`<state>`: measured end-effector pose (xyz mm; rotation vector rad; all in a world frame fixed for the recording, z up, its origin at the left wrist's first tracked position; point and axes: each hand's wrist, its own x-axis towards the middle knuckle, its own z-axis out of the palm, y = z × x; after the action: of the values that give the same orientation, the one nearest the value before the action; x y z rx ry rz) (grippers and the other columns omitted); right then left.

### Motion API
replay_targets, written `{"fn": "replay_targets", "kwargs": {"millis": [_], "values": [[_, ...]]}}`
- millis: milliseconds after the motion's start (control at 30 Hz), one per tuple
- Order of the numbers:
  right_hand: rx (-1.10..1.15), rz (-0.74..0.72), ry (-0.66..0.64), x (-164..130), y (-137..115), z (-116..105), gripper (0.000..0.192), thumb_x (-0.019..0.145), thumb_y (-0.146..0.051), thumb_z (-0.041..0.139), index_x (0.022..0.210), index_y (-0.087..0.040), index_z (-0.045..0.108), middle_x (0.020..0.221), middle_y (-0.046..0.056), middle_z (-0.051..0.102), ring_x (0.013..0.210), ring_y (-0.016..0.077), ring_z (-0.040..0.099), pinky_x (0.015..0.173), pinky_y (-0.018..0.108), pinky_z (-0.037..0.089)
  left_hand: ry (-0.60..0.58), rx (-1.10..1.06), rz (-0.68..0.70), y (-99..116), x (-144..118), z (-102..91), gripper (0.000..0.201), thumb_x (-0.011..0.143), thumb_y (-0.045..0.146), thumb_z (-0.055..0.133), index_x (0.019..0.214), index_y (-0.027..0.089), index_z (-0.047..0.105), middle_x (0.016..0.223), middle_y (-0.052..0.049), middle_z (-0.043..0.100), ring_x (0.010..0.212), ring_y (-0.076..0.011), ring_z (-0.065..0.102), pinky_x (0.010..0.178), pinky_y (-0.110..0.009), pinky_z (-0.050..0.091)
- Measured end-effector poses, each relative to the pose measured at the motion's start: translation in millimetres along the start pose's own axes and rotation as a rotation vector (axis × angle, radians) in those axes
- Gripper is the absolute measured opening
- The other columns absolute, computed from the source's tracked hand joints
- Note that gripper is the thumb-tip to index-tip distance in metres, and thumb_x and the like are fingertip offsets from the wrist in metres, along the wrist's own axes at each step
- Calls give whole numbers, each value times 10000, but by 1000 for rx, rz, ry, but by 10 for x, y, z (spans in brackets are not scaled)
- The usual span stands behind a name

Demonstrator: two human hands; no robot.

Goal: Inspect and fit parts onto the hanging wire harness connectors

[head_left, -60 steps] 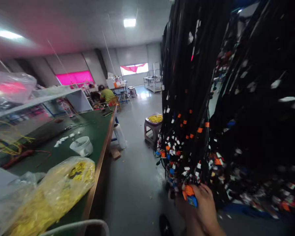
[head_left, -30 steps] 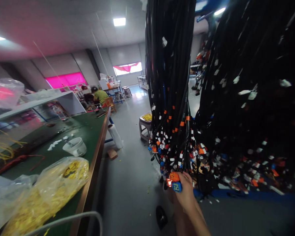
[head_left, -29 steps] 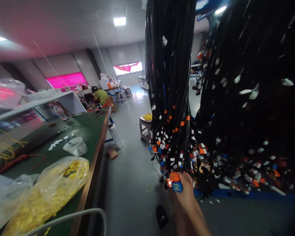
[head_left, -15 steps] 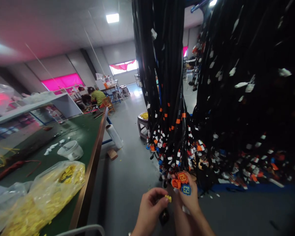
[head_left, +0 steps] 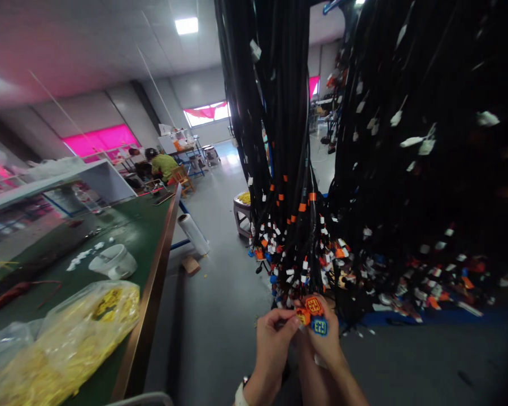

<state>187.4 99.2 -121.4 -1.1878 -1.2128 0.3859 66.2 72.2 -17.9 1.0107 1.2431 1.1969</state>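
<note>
Both forearms reach up from bottom edge, close together. Left hand (head_left: pixel 273 332) fingers pinched, tips meeting right hand (head_left: pixel 328 344), whose fingers are curled closed in a grip.

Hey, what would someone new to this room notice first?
Thick curtains of black wire harnesses hang at centre and right, their ends bristling with orange, white and blue connectors. Low in the middle, the right hand holds an orange connector and a blue connector while the left hand pinches beside them. Bottom left, a bag of yellow parts lies on a green workbench.
</note>
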Motion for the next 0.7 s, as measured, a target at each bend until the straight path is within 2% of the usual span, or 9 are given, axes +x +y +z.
{"fn": "replay_targets", "kwargs": {"millis": [233,400,567,633,700], "values": [[20,16,-29,34,-70,-34,336,602,-312,659,917,-204,612,877,67,671,796,252,634,756,381,506,25,19,-9,46,30,16,220,585,339,746,635,130,697,607,-40,674,575,-132,545,592,-230,428],[54,22,2,55,-151,-22,308,604,-285,640,900,-207,612,853,60,663,767,245,629,721,372,511,4,12,-21,58,33,23,255,601,365,741,630,123,666,570,-16,623,539,-103,489,550,-207,384],[40,37,11,32,-108,-6,325,608,-270,622,926,-209,597,827,49,661,722,234,627,683,363,514,-38,-11,-45,19,54,16,274,628,380,724,635,133,605,522,23,549,491,-81,440,500,-191,346],[30,35,21,21,-85,-3,363,602,-282,628,955,-206,590,837,55,663,737,242,629,696,376,513,-41,60,-1,17,47,3,225,661,339,696,643,136,603,559,6,576,521,-96,479,524,-201,378],[28,31,14,12,-72,1,359,611,-289,633,957,-204,588,848,62,662,762,249,630,718,388,511,-38,177,114,24,25,-13,135,715,271,641,688,140,623,653,-27,627,614,-128,547,594,-225,428]]}}
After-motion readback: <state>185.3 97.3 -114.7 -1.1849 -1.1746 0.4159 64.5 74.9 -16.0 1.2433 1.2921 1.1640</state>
